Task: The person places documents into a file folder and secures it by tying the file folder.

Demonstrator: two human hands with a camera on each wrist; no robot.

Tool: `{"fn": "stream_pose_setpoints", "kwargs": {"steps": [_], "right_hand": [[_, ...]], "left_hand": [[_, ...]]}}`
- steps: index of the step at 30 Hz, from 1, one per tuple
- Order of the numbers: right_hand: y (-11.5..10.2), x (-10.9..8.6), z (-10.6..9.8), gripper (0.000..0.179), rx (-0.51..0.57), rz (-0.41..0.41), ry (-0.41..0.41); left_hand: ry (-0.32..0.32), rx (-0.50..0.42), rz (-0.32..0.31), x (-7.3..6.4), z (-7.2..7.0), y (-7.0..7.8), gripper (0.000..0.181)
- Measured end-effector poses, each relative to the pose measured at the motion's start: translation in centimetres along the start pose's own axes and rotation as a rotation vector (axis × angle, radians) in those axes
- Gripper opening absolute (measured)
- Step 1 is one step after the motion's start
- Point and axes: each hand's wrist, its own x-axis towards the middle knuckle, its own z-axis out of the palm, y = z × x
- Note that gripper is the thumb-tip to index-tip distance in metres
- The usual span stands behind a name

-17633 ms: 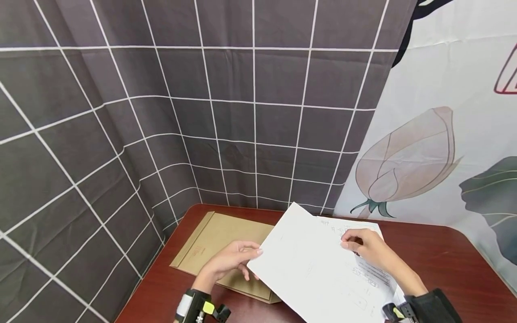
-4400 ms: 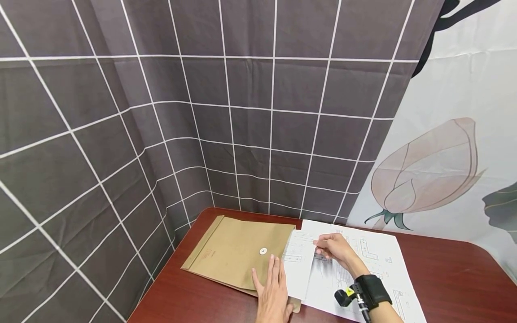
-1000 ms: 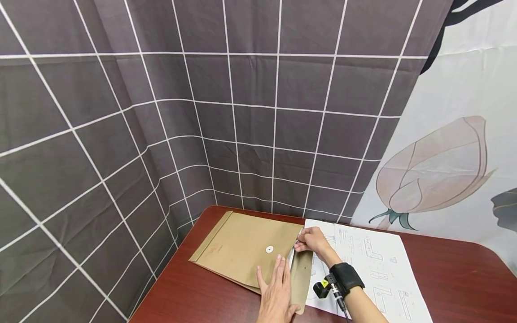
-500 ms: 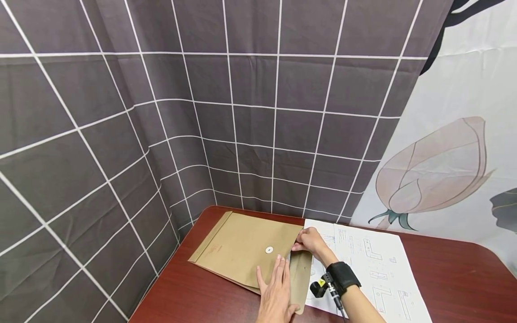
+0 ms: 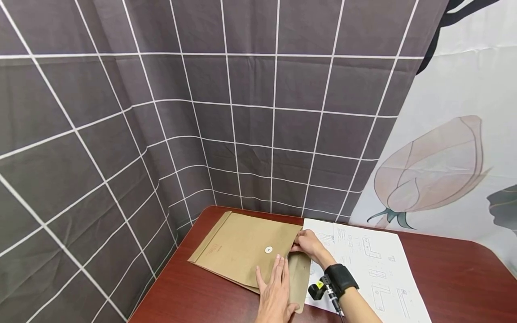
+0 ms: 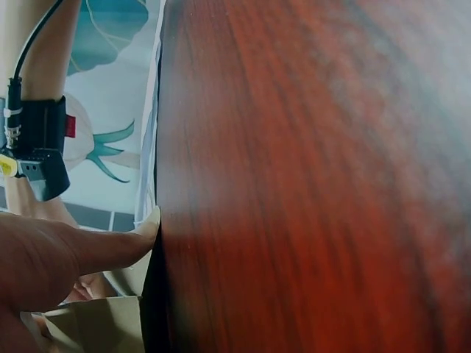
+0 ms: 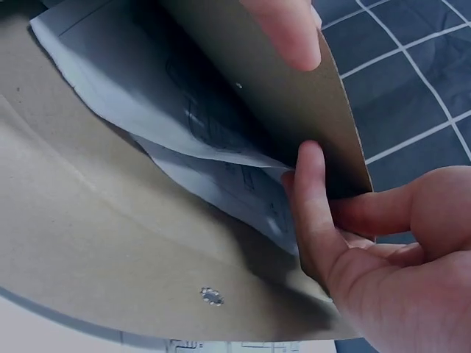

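Note:
A brown paper document envelope lies on the table with its flap spread to the right. My left hand rests on it with fingers extended, near the mouth edge below a white button. In the left wrist view its thumb reaches past the flap. My right hand is at the upper corner of the mouth, fingers curled. The right wrist view shows white printed sheets inside the mouth; my right thumb and fingers pinch them at their corner.
Large white sheets with technical drawings lie to the right, partly under the flap. The reddish-brown table extends beyond them. A dark gridded curtain and a flower-printed cloth hang behind.
Earlier, both hands handled loose sheets; then smaller sheets stuck out of the mouth. These have since moved left into the envelope, the right hand following them. In the last second little moves.

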Motion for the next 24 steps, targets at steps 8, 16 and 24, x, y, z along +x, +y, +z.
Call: {"fn": "stream_pose_setpoints", "kwargs": {"steps": [8,16,24], "right_hand": [[0.6,-0.5,-0.4,0.024,0.06,-0.029,-0.089],[0.3,-1.7,-1.6,0.019,-0.003,-0.026,-0.063],[-0.9,-4.1,-3.8,0.026,-0.17,-0.068,0.065]], "left_hand": [[-0.049,0.007,-0.019,0.0,-0.2,0.2,0.119],[-0.057,0.012,-0.009,0.2,-0.3,0.4,0.107],[0.003,-0.017,0.012,0.1,-0.4,0.7,0.08]]}}
